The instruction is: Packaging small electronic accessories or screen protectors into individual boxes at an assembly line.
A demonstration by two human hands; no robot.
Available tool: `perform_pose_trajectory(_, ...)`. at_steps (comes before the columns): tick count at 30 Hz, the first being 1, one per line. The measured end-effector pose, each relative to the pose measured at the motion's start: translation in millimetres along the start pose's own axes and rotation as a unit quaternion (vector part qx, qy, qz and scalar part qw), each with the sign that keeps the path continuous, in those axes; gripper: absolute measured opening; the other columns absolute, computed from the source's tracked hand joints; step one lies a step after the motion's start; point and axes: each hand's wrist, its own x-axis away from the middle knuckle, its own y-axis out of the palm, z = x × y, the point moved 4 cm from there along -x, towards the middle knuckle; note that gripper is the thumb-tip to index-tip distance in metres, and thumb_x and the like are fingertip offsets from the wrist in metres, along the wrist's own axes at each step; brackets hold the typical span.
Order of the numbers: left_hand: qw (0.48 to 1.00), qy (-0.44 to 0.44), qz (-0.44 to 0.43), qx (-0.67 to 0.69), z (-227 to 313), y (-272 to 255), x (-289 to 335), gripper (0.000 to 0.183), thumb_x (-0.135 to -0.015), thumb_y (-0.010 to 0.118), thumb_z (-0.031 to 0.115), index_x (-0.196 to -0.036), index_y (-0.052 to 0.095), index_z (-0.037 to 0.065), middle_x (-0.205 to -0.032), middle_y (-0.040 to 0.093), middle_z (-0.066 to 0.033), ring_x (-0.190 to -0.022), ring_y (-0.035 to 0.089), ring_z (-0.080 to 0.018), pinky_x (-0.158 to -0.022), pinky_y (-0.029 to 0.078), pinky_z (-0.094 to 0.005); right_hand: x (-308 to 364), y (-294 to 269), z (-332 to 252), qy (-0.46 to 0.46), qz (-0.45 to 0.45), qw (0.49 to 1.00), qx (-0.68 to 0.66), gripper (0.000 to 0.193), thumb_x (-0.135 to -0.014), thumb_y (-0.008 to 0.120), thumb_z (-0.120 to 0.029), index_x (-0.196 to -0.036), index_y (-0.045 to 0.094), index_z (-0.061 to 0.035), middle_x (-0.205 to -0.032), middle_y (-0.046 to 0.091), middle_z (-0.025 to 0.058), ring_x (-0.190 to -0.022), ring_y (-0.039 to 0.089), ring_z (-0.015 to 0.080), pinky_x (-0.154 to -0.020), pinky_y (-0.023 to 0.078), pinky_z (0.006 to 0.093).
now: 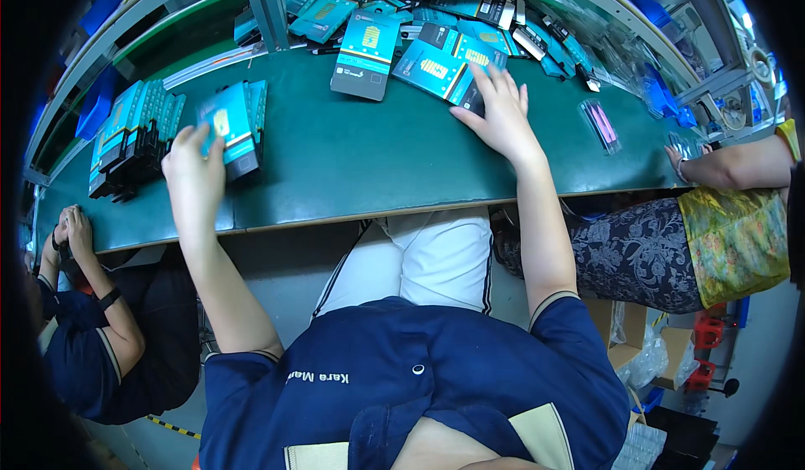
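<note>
- Hands of one seated person spread over a green bench (352,160), seen from above; forearms entering from the near edge.
- Left hand (194,176) at the left, fingers bent, resting on a teal card pack (225,126) at the front of a short upright stack; thumb and fingertips touching its face and top edge, grip loose, not clearly clamped.
- Just left of that stack, a longer row of teal packs (134,135) standing on edge, apart from the hand.
- Right hand (501,116) farther right, open and flat, fingers spread, pressing down on a flat teal pack (440,69) near the far side of the bench; nothing lifted.
- Beside it on the left, another flat pack (366,55) with a dark lower end, lying alone.
- Beyond, along the far edge, a loose heap of packs (436,5), overlapping at many angles.
- To the right of the right hand, well apart, a clear sleeve with pink strips (601,124) lying flat.
- At the far left, a second person's hands (71,231) at the bench edge; at the far right, a third person's arm (738,164) reaching onto the bench.
</note>
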Motion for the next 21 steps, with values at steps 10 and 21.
perform_pose_trajectory(10, 0.847, 0.470, -0.234, 0.090, 166, 80, 116, 0.077, -0.077, 0.078, 0.045, -0.142, 0.051, 0.016, -0.153, 0.038, -0.0186, -0.143, 0.034, -0.0370, -0.117, 0.027, -0.0542, 40, -52, 71, 0.003, -0.148, 0.903, -0.404, 0.031, -0.083, 0.076, -0.020, -0.111, 0.072, -0.0077, -0.128, 0.065, 0.0105, -0.127, 0.055, 0.0275, -0.107, 0.041, 0.0381)
perform_pose_trajectory(21, 0.910, 0.290, -0.274, 0.113, 144, 48, 45, 0.039, -0.083, 0.076, 0.027, -0.112, 0.069, 0.002, -0.102, 0.070, -0.0186, -0.095, 0.067, -0.0357, -0.081, 0.052, -0.0418, 91, -62, 194, 0.212, -0.009, 0.966, 0.145, 0.046, -0.097, 0.056, -0.039, -0.139, 0.057, -0.0219, -0.141, 0.055, 0.0114, -0.130, 0.051, 0.0346, -0.108, 0.039, 0.0466)
